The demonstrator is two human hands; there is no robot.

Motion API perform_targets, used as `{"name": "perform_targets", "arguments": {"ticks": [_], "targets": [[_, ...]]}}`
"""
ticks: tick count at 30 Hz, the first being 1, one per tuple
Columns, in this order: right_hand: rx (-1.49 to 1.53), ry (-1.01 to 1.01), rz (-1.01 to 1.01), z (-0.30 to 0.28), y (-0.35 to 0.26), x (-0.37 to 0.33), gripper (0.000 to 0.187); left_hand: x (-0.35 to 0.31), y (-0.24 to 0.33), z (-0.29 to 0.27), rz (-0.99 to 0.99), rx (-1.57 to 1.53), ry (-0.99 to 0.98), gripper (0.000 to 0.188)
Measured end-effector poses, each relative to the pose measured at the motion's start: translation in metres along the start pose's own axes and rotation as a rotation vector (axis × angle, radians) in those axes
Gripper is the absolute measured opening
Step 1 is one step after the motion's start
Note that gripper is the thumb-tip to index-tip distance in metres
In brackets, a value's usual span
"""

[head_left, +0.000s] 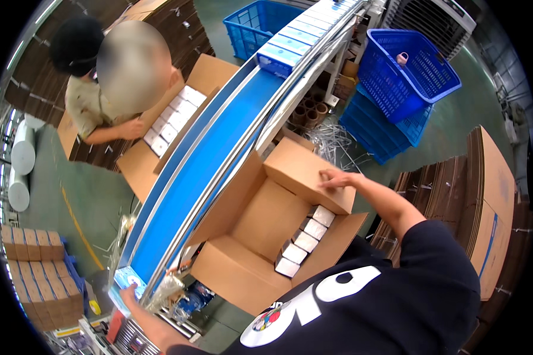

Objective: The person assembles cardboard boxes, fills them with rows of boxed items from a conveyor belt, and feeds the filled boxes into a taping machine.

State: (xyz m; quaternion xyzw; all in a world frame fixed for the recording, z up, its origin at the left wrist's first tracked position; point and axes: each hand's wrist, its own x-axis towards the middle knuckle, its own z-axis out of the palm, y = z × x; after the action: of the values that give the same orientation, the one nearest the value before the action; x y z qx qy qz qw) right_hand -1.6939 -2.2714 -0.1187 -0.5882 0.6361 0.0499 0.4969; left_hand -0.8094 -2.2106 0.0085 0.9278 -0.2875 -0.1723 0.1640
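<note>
1. Nearest, an open carton (263, 210) holds one row of white packs (305, 241) along its near right side.
2. The right hand (336, 179) lies against its far right flap (305, 168), fingers loosely spread.
3. At left, the left hand (127, 294) touches a blue-and-white box (124, 276) on the near end of the blue belt (201, 177); its grip cannot be told.
4. Far left, a co-worker (79, 97) stands by a second carton (137, 168).
5. Carton filling seems underway; the next move calls for securely grasping that box.
</note>
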Motion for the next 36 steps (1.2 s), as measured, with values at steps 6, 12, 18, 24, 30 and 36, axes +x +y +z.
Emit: {"name": "perform_targets", "arguments": {"ticks": [6,12,18,24,30,36], "targets": [[0.311,-0.203,0.147,-0.034,-0.022,0.029,0.096,-0.129,0.200,0.090,0.227,-0.308,-0.333,0.048],[0.030,-0.274,-0.097,-0.085,-0.004,0.084,0.086,-0.256,0.439,0.219,0.597,0.042,-0.437,0.085],[0.573,-0.021,-0.670,-0.312,-0.094,0.030,0.044,-0.340,0.584,0.309,0.668,-0.089,-0.489,0.088],[-0.329,1.062,-0.330,-0.406,-0.092,0.104,0.050,-0.352,0.598,0.338,0.779,-0.338,-0.589,0.083],[-0.023,0.559,-0.214,-0.367,-0.152,0.124,0.097,-0.298,0.543,0.314,0.635,-0.572,-0.675,0.062],[-0.039,0.449,-0.324,-0.270,-0.229,0.098,0.101,-0.272,0.482,0.226,0.249,-0.785,-0.701,0.064]]}}
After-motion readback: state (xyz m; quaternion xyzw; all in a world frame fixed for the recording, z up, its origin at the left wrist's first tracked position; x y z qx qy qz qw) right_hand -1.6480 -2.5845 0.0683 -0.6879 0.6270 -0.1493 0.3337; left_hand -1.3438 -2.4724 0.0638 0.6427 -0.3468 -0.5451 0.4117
